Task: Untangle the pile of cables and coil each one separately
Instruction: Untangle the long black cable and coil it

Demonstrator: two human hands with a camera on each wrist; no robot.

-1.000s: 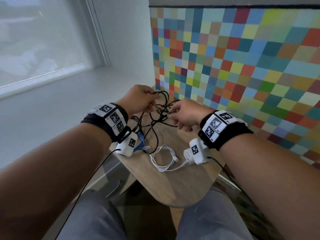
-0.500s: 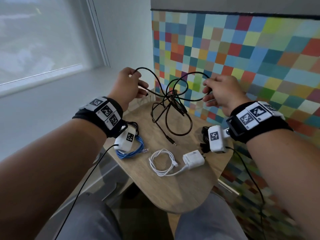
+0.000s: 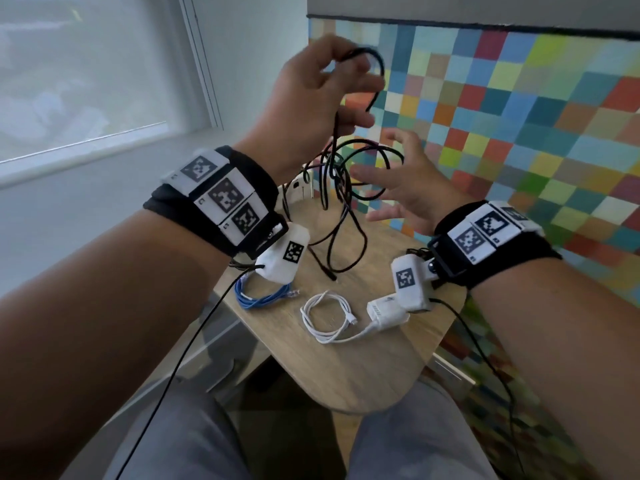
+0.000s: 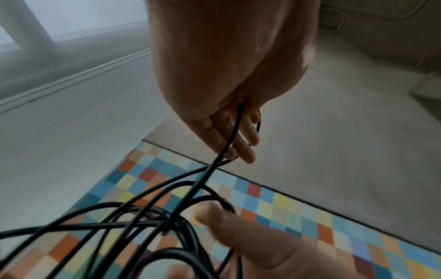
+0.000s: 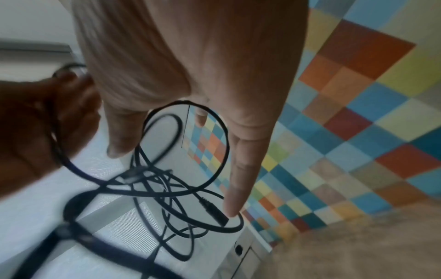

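Observation:
A tangled black cable [image 3: 349,188] hangs in loops from my raised left hand [image 3: 322,95], whose fingers pinch its top bend; one plug end [image 3: 329,273] trails onto the wooden table [image 3: 346,375]. In the left wrist view the black cable [image 4: 229,139] runs out between my fingers. My right hand [image 3: 398,181] is spread with straight fingers just right of the hanging loops and holds nothing; in the right wrist view the black cable [image 5: 181,179] hangs in front of that hand. A coiled blue cable [image 3: 263,297] and a coiled white cable [image 3: 325,317] with its white charger [image 3: 384,311] lie on the table.
The small rounded table stands against a wall of coloured squares [image 3: 519,116]. A white wall and window sill [image 3: 86,150] are at the left. My grey-trousered knees [image 3: 194,445] sit under the table's near edge. A white object [image 3: 298,183] lies at the table's far left.
My left hand has lifted the black cable higher, off most of the table. My right hand has let go of the cable and spread its fingers beside the loops.

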